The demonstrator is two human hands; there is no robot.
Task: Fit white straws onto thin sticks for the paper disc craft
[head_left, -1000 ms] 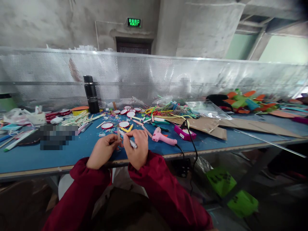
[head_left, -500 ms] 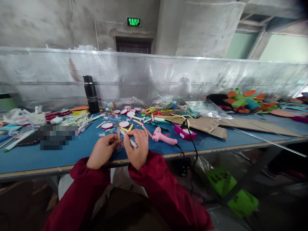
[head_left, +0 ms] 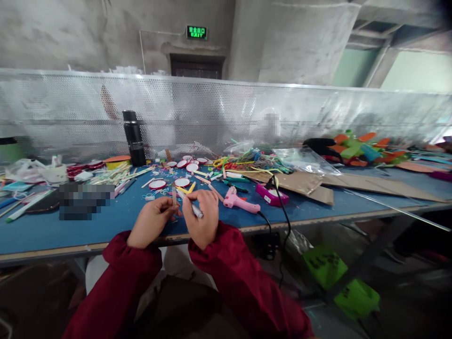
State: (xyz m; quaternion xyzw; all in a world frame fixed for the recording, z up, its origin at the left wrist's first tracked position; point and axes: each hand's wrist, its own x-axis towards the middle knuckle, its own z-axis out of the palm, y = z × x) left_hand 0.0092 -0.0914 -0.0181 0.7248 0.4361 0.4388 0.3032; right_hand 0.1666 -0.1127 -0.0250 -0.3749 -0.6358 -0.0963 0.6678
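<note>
Between the thumb and fingers of my left hand (head_left: 152, 220) stands a narrow wooden craft stick (head_left: 174, 193), held upright. My right hand (head_left: 204, 214) is closed around a white-and-grey marker pen (head_left: 196, 210), its back end pointing toward me. The pen's tip is hidden by my fingers, so I cannot tell if it touches the stick. Just beyond my hands are a white disc with a red rim (head_left: 182, 182) and a yellow strip (head_left: 191, 187). A pink glue gun (head_left: 240, 201) lies to the right of my right hand.
A black bottle (head_left: 134, 141) stands at the back left. Tangled coloured cords (head_left: 257, 160) and brown cardboard (head_left: 300, 182) lie to the right. Near the glue gun is a purple box (head_left: 271, 194), with a black cable hanging over the blue table's (head_left: 116, 228) front edge.
My right hand and the pen have shifted very slightly to the right. My left hand stays in place with the stick.
</note>
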